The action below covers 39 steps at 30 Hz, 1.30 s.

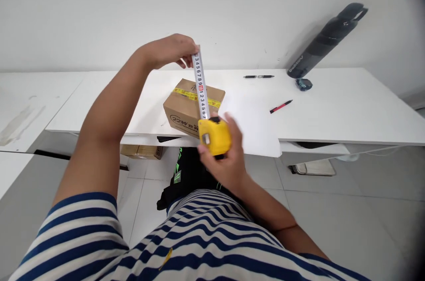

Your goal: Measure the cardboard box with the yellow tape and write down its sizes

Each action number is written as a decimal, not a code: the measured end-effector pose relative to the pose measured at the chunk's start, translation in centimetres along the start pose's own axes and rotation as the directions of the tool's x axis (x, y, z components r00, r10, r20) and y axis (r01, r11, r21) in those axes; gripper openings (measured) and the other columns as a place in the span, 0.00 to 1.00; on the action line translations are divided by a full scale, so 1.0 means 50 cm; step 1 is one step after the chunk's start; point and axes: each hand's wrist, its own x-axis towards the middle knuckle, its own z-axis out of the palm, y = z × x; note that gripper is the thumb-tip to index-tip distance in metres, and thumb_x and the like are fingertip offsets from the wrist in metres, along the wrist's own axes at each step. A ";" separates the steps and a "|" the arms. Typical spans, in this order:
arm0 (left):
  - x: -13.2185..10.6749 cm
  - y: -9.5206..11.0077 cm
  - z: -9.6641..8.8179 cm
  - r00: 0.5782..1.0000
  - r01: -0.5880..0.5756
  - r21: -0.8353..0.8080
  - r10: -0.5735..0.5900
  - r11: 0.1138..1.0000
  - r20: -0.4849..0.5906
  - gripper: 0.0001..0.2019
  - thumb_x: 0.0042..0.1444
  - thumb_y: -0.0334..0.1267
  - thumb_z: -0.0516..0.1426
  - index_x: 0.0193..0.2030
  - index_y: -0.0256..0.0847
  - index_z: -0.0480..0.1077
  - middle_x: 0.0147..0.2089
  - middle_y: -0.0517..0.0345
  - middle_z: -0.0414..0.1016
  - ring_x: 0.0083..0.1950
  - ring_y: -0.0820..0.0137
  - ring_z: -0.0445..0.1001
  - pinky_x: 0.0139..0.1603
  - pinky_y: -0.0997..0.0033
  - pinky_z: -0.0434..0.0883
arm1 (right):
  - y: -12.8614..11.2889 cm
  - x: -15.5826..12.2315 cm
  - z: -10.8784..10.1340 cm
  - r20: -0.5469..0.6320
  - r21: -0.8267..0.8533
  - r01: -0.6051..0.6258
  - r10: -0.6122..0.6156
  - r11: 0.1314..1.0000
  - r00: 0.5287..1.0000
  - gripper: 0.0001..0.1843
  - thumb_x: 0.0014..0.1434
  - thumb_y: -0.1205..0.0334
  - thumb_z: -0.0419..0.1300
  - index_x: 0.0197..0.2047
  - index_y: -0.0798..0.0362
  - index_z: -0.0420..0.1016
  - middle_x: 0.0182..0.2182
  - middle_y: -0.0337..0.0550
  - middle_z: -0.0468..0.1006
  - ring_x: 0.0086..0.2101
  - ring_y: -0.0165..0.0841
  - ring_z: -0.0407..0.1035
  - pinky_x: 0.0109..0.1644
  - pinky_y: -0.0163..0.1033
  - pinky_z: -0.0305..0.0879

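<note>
My right hand (pixel 229 157) grips a yellow tape measure case (pixel 214 136) near the front edge of the white table (pixel 332 113). Its white numbered blade (pixel 201 86) runs up and away from the case. My left hand (pixel 174 51) pinches the blade's far end above the back of the table. Under the blade sits a small brown cardboard box (pixel 186 106) with a yellow tape strip and black print on its front. The blade crosses over the box's top; I cannot tell if it touches the box.
A sheet of white paper (pixel 255 130) lies right of the box, overhanging the table edge. A red pen (pixel 280 106), a black pen (pixel 259 76) and a dark bottle (pixel 327 40) leaning on the wall lie further right. Another box (pixel 141 152) sits below the table.
</note>
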 end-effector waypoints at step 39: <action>-0.190 0.080 0.199 0.987 -0.141 0.092 0.132 0.986 0.098 0.22 0.70 0.55 0.48 0.49 0.44 0.77 0.53 0.49 0.80 0.58 0.59 0.76 0.62 0.56 0.71 | 0.090 0.046 0.064 -0.169 -0.084 0.317 -0.327 0.945 0.930 0.42 0.57 0.61 0.64 0.68 0.33 0.46 0.71 0.51 0.59 0.71 0.51 0.58 0.70 0.73 0.60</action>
